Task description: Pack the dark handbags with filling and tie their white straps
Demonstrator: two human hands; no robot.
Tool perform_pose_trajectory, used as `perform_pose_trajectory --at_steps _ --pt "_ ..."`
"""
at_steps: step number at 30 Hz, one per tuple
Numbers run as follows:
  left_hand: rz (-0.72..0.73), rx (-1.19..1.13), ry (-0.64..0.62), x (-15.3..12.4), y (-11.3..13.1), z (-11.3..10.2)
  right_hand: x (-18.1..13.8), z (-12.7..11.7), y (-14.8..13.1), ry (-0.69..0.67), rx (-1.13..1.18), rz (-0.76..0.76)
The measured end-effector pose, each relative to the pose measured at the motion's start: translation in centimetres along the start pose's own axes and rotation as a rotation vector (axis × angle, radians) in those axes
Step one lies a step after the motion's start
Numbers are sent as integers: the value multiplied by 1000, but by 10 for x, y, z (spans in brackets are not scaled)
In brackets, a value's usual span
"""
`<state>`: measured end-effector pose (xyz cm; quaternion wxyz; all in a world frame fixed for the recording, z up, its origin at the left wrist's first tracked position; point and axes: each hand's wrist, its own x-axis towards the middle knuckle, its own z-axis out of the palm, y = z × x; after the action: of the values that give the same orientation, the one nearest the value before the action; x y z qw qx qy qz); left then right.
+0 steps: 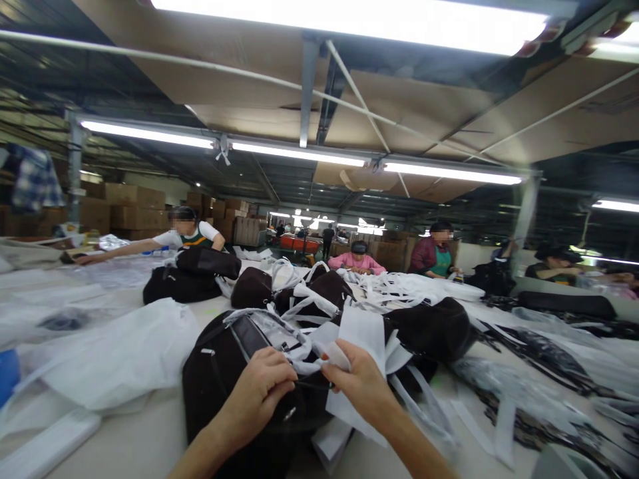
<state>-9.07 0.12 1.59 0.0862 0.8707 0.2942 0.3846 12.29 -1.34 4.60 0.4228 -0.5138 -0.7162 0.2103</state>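
Observation:
A black bag lies on the table right in front of me, its handle partly wrapped in white paper. My left hand is closed at the handle, fingers curled in a pinch; what lies between them is hidden. Opposite it, my right hand pinches a strip of white wrapping paper between thumb and fingers, beside the wrapped handle. Behind and below that hand hangs a wide white sheet.
More black bags and a heap of white strips lie beyond. White wrapping covers the left side; clear-wrapped straps lie right. Co-workers sit or stand around the table, with stacked cartons behind.

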Motion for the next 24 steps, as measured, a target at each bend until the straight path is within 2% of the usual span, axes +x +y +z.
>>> perform_pose_trajectory --at_steps 3,5,7,10,13,17,21,24 --pt "-23 9 10 -1 0 -1 1 10 0 48 -199 -130" --pt "-48 1 25 -3 0 -1 0 10 2 22 -322 -236" --pt "-74 -24 42 -4 0 -1 -2 4 7 -45 -263 -191" --pt "-99 -90 60 -4 -1 -1 -6 -13 13 -81 -39 -20" --pt "-101 -137 64 -1 -1 0 -13 -25 8 -105 71 18" --pt "-122 -151 60 1 -1 0 -20 -17 -6 -165 47 17" --pt "-136 -150 72 -3 -1 0 -17 -1 -9 -75 88 -25" --pt "-138 -118 62 -2 3 -5 -14 2 -8 -62 103 -79"
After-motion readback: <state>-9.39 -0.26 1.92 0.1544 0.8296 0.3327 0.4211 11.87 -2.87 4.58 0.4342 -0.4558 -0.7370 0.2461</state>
